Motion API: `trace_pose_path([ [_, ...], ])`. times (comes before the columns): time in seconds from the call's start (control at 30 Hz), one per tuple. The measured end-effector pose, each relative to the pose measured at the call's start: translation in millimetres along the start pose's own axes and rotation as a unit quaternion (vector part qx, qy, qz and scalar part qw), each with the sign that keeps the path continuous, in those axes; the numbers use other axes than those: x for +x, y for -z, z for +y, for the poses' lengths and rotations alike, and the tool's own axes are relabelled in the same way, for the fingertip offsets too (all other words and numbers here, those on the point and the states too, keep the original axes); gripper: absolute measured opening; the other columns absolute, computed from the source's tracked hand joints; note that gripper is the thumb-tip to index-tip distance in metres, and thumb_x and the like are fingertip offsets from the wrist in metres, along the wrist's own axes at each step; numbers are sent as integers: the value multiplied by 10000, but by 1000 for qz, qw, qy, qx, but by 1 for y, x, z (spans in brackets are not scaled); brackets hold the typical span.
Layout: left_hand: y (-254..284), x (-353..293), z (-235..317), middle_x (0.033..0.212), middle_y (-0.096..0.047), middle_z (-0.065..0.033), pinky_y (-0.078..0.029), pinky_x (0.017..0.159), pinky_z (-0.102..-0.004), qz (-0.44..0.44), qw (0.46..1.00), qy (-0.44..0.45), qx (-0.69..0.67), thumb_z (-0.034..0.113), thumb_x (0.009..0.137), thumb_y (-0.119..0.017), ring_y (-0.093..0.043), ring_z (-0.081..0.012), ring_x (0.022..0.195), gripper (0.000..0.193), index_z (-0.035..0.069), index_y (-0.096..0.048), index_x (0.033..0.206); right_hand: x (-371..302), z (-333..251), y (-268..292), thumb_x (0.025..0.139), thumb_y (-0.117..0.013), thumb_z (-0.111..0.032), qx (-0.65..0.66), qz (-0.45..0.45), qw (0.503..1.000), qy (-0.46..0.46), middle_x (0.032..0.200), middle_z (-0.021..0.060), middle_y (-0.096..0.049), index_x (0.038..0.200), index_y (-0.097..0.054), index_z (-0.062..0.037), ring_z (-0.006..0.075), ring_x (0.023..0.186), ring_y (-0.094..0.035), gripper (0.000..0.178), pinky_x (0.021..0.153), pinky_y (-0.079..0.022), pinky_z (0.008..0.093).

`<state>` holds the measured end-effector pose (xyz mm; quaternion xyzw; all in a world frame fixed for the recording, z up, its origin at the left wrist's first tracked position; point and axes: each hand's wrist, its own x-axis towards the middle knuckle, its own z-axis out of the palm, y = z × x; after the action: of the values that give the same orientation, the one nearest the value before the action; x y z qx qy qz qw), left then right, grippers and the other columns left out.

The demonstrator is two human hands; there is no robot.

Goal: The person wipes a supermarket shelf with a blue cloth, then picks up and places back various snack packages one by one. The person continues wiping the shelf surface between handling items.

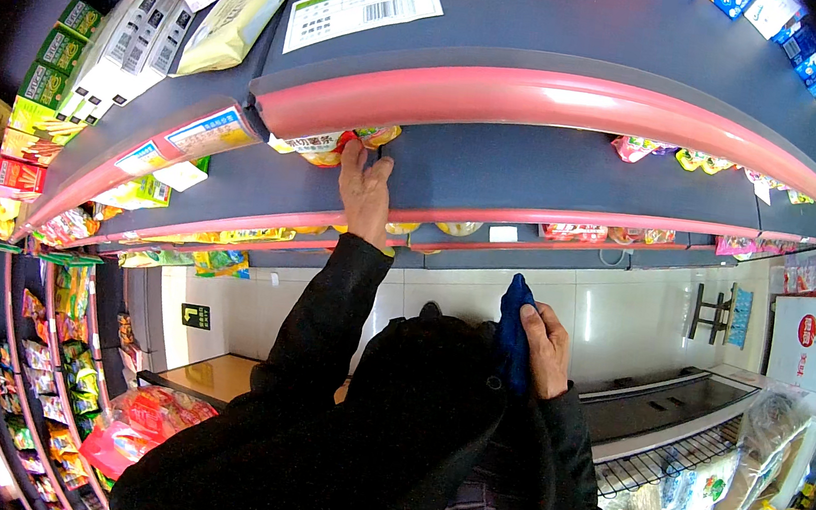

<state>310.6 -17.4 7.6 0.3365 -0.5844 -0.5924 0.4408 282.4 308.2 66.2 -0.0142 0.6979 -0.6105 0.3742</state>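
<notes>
Peeking out from under the pink edge (546,100) of the upper shelf (574,32), a colourful snack packet (311,150) sits on the dark lower shelf (499,165), at the fingertips of the left hand (365,195). That arm stretches forward, back of the hand up, fingers slightly bent; whether its grip is closed on the packet, I cannot tell. The right arm is bent, its hand (546,349) close before the body, the grip clamped on a dark blue cloth (515,343). Black sleeves (318,310) cover both forearms, above pale floor tiles (444,289).
</notes>
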Motion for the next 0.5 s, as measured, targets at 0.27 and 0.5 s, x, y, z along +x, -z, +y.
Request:
trace_pose_path([
  [0.27,0,6,-9,1288,-530,-119,-405,1024,-355,-45,999,-4,14,76,860,-674,-490,-222,1210,575,-22,-456,1382,0,3,-10,1007,-601,-392,7,3,1000,2,827,-18,-592,1147,-645,9,77,727,-504,427,648,-422,249],
  [0.5,-3,2,7,1332,-518,-94,-366,1105,-350,-41,998,35,-8,33,853,-670,-484,-228,1285,495,-19,-501,1315,2,4,-19,1004,-608,-401,7,5,1000,-5,848,-3,-615,1160,-647,11,81,731,-532,442,655,-445,251],
])
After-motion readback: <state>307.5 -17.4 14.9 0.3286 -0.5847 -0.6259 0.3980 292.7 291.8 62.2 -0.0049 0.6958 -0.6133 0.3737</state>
